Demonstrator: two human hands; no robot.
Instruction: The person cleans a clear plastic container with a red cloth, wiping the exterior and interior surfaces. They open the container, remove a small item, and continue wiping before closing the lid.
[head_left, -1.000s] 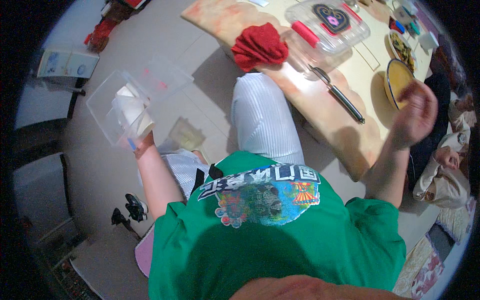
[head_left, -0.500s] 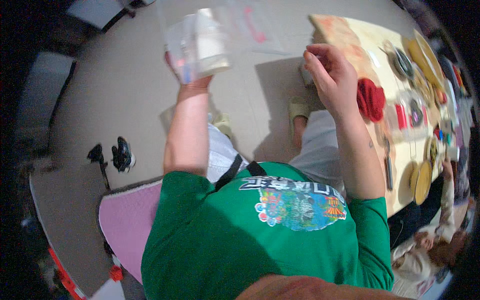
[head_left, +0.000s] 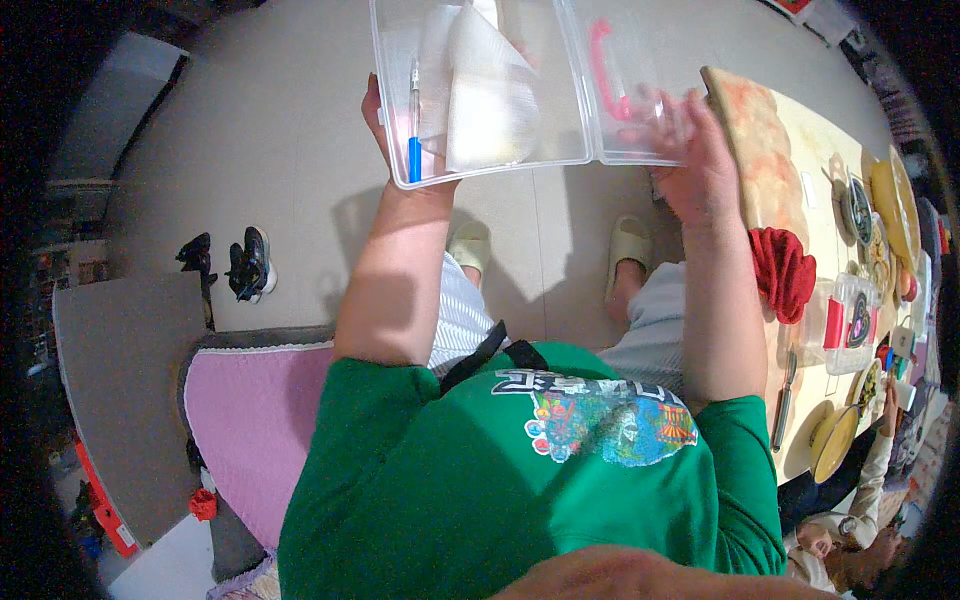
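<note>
Over the floor in front of me I hold a clear plastic box, folded open. My left hand grips its near left side from beneath, the fingers partly behind it. The transparent lid, with a pink handle, spreads to the right. My right hand has hold of the lid's right edge; its fingers show blurred through the plastic. Inside the box lie a thin clear pen-like stick with a blue end and a folded white sheet, perhaps paper or tissue.
On my right stands a pale table with a red cloth, a knife, a second clear box and yellow dishes. Another person sits beyond it. Black shoes lie on the left floor beside a pink cushion.
The box has turned flatter, showing its inside. My right hand, apart from it before, has moved onto the lid. My left hand keeps its grip; the view has shifted somewhat.
</note>
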